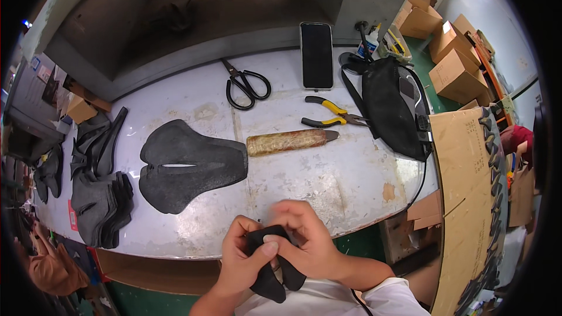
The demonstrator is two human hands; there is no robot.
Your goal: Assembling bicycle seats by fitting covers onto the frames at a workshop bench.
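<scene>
Close to my body, past the table's front edge, I hold a black, soft-looking saddle cover piece (268,284) with two lobes hanging down. My left hand (241,254) grips its left side, the thumb pressed on its face. My right hand (313,246) pinches its upper right part; some of its fingers are blurred by motion. The fingers behind the piece are hidden. Beyond my hands lies a flat dark grey saddle-shaped pad (199,167) with a narrow slit. Touching its narrow end is a knife-like tool (287,142) with a tape-wrapped handle and short grey tip.
Black-handled scissors (247,88), a phone (317,55) and yellow-black pliers (336,114) lie farther back. At right sits a black pouch (389,105) with a cable. Stacked dark pieces (105,208) occupy the left. Cardboard (462,187) stands beside the table; a grey shelf (234,41) rises behind.
</scene>
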